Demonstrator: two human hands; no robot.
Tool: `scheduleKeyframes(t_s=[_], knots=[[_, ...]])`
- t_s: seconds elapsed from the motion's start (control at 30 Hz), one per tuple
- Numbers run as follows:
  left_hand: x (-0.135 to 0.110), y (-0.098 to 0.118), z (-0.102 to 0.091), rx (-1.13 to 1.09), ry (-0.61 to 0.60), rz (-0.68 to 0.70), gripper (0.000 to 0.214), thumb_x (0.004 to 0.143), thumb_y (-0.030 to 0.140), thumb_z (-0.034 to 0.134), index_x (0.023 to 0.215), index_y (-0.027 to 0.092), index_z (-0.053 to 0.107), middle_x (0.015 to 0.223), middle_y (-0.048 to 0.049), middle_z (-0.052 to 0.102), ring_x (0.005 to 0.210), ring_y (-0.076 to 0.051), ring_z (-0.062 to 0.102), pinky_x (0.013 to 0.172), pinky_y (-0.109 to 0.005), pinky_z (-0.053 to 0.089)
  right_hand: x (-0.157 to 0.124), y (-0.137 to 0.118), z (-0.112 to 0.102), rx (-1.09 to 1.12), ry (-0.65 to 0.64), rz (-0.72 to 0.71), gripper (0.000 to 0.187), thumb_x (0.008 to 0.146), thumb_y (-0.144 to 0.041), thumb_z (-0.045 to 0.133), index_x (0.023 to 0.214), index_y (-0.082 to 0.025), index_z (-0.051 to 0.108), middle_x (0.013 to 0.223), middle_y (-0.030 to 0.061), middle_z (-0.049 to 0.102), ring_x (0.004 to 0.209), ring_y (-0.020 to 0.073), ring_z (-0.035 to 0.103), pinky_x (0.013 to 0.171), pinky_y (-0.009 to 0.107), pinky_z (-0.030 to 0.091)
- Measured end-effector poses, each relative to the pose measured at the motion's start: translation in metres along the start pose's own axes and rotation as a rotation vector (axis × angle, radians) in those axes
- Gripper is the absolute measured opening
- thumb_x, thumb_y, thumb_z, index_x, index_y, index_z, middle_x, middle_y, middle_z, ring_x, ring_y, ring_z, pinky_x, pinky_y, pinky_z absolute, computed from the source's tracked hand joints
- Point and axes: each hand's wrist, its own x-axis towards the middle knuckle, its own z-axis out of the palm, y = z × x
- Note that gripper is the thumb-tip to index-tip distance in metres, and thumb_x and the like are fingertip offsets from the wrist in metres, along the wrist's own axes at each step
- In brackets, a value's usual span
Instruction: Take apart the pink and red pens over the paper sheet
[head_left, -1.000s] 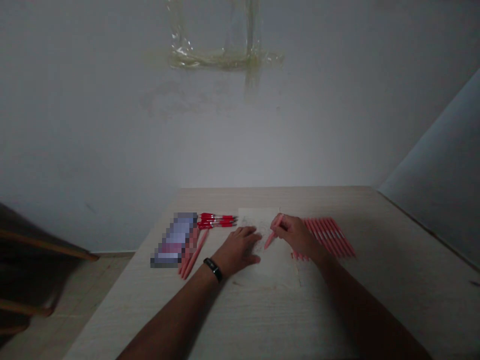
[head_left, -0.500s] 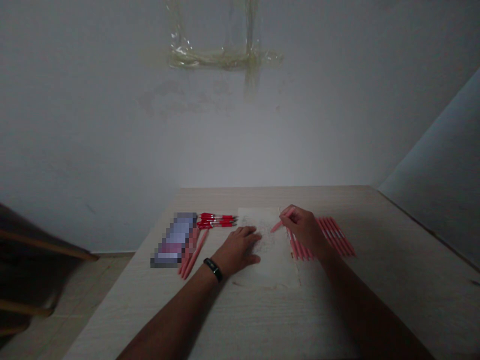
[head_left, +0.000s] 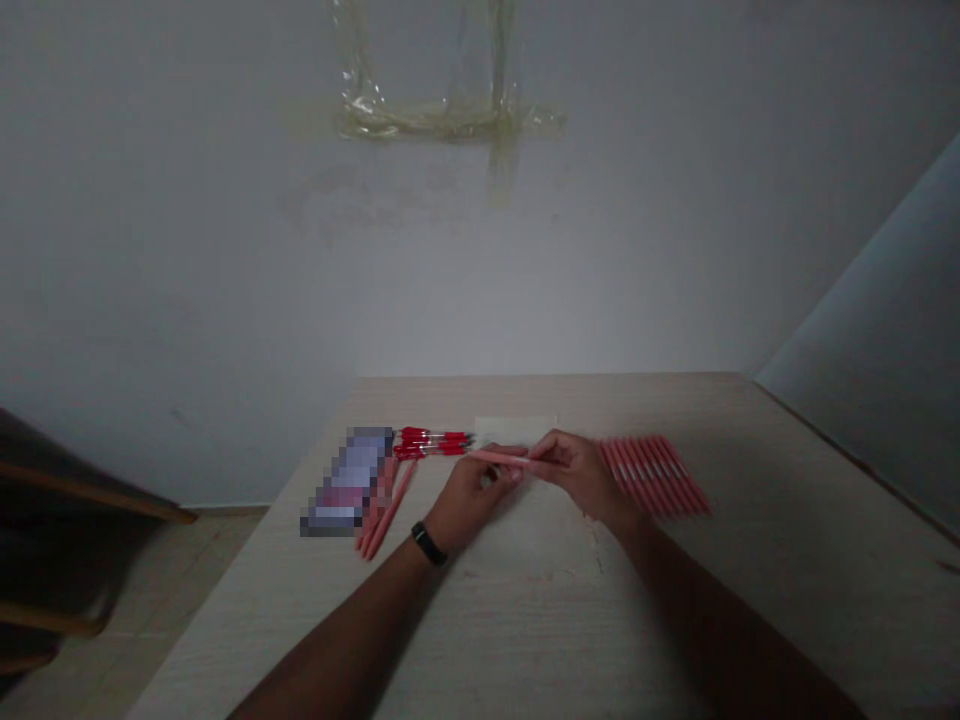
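Note:
A slim pink pen lies nearly level between my two hands above a sheet of paper. My left hand, with a black band on its wrist, has its fingers closed about the pen's left part. At the pen's right end, the thumb and fingers of my right hand pinch it. Right beside that hand, a row of similar pink pens lies slanted on the table, partly covered by the hand. My hands hide the middle of the paper.
To the left are several red pens with dark tips, a few loose pink pens and a pixelated phone-like object. The wooden table meets a grey wall with clear tape on it. Dark furniture stands at left.
My right hand has brought the pink pen left and turned it from slanting over the paper to nearly level. My left hand has lifted from lying on the paper and closed on the pen.

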Motion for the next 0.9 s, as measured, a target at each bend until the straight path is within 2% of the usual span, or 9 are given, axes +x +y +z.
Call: scheduleKeyframes(t_s=[0.13, 0.33, 0.47, 0.57, 0.67, 0.73, 0.83, 0.9], knots=[[0.001, -0.001, 0.003, -0.203, 0.032, -0.029, 0.027, 0.088, 0.040, 0.069, 0.101, 0.017, 0.076, 0.104, -0.0108, 0.074, 0.095, -0.024, 0.066, 0.084, -0.034, 0.050, -0.001, 0.003, 0.006, -0.072, -0.022, -0.039, 0.027, 0.078, -0.042, 0.078, 0.085, -0.019, 0.067, 0.082, 0.0016, 0.069, 0.077, 0.0159, 0.064, 0.071, 0.028, 0.050], [0.004, -0.005, -0.002, -0.287, 0.188, -0.099, 0.030, 0.085, 0.042, 0.071, 0.099, 0.015, 0.074, 0.084, -0.0066, 0.072, 0.073, -0.017, 0.061, 0.065, -0.026, 0.047, -0.003, -0.015, -0.011, -0.335, -0.052, -0.112, 0.023, 0.090, -0.038, 0.066, 0.104, -0.021, 0.071, 0.094, 0.0045, 0.071, 0.082, 0.0168, 0.063, 0.075, 0.029, 0.050], [0.005, -0.003, -0.007, -0.277, 0.261, -0.127, 0.032, 0.084, 0.043, 0.071, 0.097, 0.014, 0.074, 0.081, -0.0061, 0.071, 0.070, -0.016, 0.060, 0.063, -0.026, 0.046, -0.001, -0.020, -0.025, -0.446, -0.110, -0.157, 0.022, 0.093, -0.034, 0.062, 0.107, -0.022, 0.074, 0.092, 0.0044, 0.069, 0.078, 0.0162, 0.061, 0.071, 0.028, 0.048], [0.005, -0.002, -0.008, -0.281, 0.258, -0.137, 0.032, 0.084, 0.043, 0.071, 0.096, 0.014, 0.074, 0.078, -0.0051, 0.070, 0.068, -0.015, 0.059, 0.062, -0.026, 0.046, 0.002, -0.016, -0.029, -0.458, -0.141, -0.190, 0.021, 0.094, -0.032, 0.061, 0.108, -0.023, 0.074, 0.093, 0.0045, 0.069, 0.080, 0.0163, 0.062, 0.072, 0.028, 0.047], [0.004, -0.003, -0.006, -0.285, 0.227, -0.146, 0.033, 0.084, 0.043, 0.071, 0.098, 0.013, 0.074, 0.075, -0.0042, 0.069, 0.067, -0.015, 0.058, 0.062, -0.025, 0.045, 0.003, -0.013, -0.029, -0.440, -0.146, -0.191, 0.019, 0.093, -0.033, 0.062, 0.100, -0.022, 0.076, 0.089, 0.0043, 0.068, 0.082, 0.0170, 0.063, 0.072, 0.027, 0.048], [0.004, -0.005, -0.003, -0.299, 0.188, -0.149, 0.033, 0.084, 0.043, 0.072, 0.098, 0.013, 0.074, 0.074, -0.0042, 0.069, 0.067, -0.015, 0.058, 0.062, -0.025, 0.045, 0.001, -0.012, -0.027, -0.427, -0.158, -0.130, 0.020, 0.093, -0.035, 0.062, 0.096, -0.022, 0.076, 0.089, 0.0038, 0.067, 0.073, 0.0151, 0.063, 0.063, 0.025, 0.048], [0.003, -0.007, 0.000, -0.327, 0.150, -0.144, 0.033, 0.084, 0.042, 0.072, 0.098, 0.012, 0.073, 0.076, -0.0046, 0.069, 0.068, -0.015, 0.059, 0.063, -0.025, 0.045, -0.003, -0.014, -0.025, -0.419, -0.176, -0.046, 0.023, 0.095, -0.037, 0.057, 0.102, -0.024, 0.076, 0.093, 0.0030, 0.067, 0.063, 0.0120, 0.060, 0.053, 0.023, 0.046], [0.003, -0.008, -0.002, -0.326, 0.168, -0.141, 0.033, 0.084, 0.041, 0.072, 0.099, 0.012, 0.073, 0.074, -0.0039, 0.069, 0.067, -0.014, 0.058, 0.063, -0.025, 0.045, -0.004, -0.017, -0.026, -0.416, -0.187, -0.087, 0.024, 0.096, -0.035, 0.056, 0.106, -0.024, 0.075, 0.093, 0.0032, 0.068, 0.072, 0.0137, 0.063, 0.062, 0.023, 0.049]])
